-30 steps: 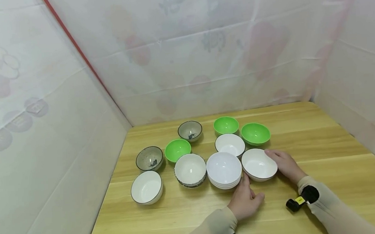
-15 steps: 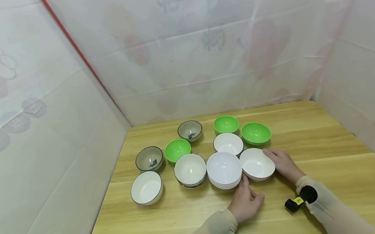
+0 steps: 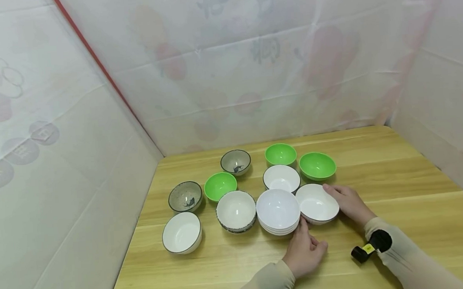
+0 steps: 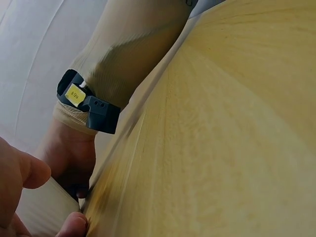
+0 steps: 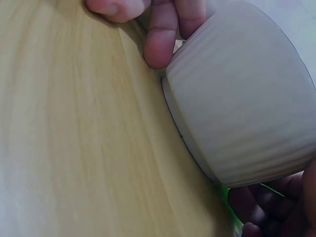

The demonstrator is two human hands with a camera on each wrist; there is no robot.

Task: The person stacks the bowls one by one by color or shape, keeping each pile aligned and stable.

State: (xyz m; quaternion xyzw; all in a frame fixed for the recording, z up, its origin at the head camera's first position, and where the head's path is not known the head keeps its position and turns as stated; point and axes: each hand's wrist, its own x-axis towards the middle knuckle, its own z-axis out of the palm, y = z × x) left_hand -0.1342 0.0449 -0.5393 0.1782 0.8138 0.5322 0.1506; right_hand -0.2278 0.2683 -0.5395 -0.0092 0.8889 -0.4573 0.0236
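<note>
My right hand (image 3: 348,203) holds a white bowl with a dark rim (image 3: 318,202), thumb at the rim and fingers against its outer wall. In the right wrist view that bowl's ribbed side (image 5: 242,94) stands on the wood. My left hand (image 3: 304,250) reaches with extended fingers to the gap between this bowl and a stack of plain white bowls (image 3: 278,209); its fingertips (image 5: 160,49) are close to the ribbed wall. Behind stands another dark-rimmed white bowl (image 3: 281,177). The left wrist view shows part of my left hand (image 4: 19,182) and the right hand (image 4: 69,153) beyond.
Left of the stack are a white bowl with a patterned outside (image 3: 236,210), a dark-rimmed white bowl (image 3: 182,232), two grey bowls (image 3: 185,196) and a green bowl (image 3: 220,186). Two more green bowls (image 3: 317,165) stand behind. Fabric walls border the wooden table (image 3: 397,166).
The bowl in my right hand has shifted slightly left, up to the white stack. The white bowl behind it also slid a little left. My left hand has hardly moved.
</note>
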